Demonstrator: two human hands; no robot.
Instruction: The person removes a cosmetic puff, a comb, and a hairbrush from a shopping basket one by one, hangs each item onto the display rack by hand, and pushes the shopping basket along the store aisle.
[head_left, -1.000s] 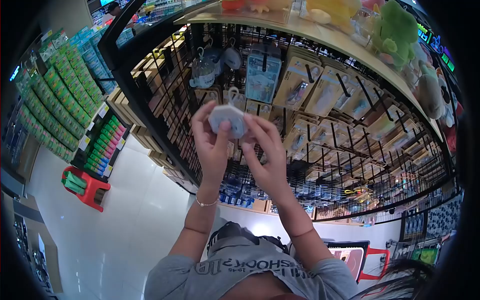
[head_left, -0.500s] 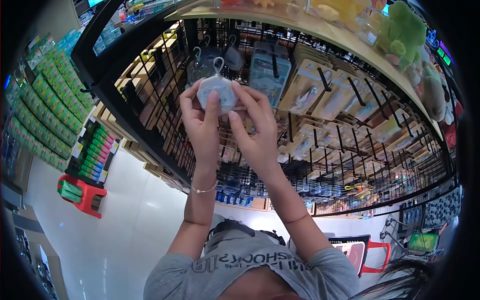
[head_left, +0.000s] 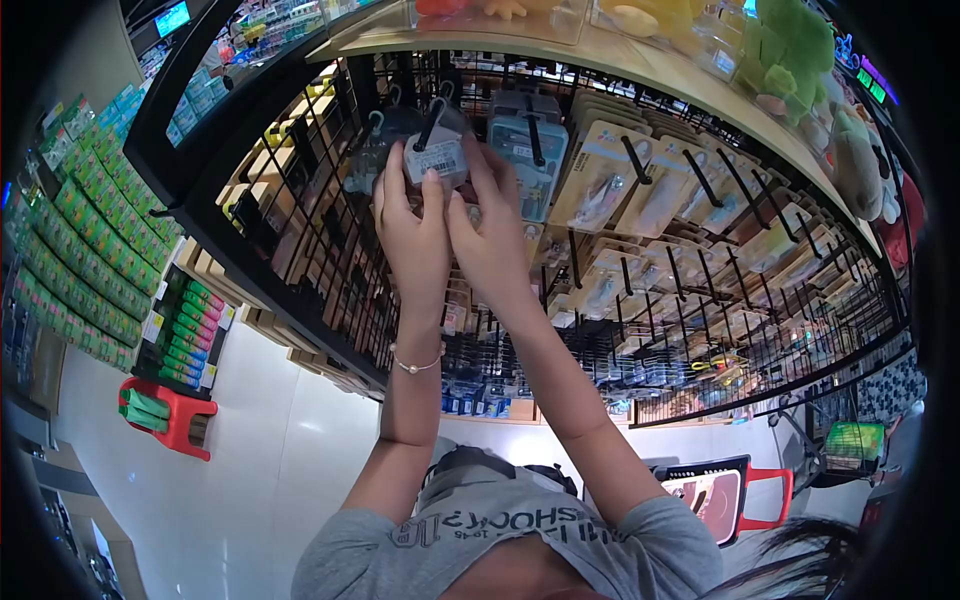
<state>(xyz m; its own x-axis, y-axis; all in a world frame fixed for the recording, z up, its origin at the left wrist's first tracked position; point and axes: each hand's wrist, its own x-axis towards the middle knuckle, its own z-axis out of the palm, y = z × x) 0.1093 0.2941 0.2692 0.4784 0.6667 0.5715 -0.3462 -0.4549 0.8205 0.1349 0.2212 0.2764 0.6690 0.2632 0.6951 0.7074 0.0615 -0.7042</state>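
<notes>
Between my two hands is a small clear plastic hanging pack with a white barcode label and a hook at its top. My left hand grips its left side, thumb on the label. On the other side, my right hand has its fingers curled around the pack, partly hiding it. A black display peg crosses the top of the pack; whether the hook sits on it, I cannot tell. Similar clear hanging packs are at the left, and a light-blue boxed pack hangs to the right.
Carded goods hang on pegs along the black wire rack. Plush toys sit on the shelf above. A red stool stands on the floor at left, and a basket with a red handle is at lower right.
Both hands have moved forward to the rack with the pack, bringing it among the pegs. My hands have come closer together and the pack has tilted, showing its barcode label.
</notes>
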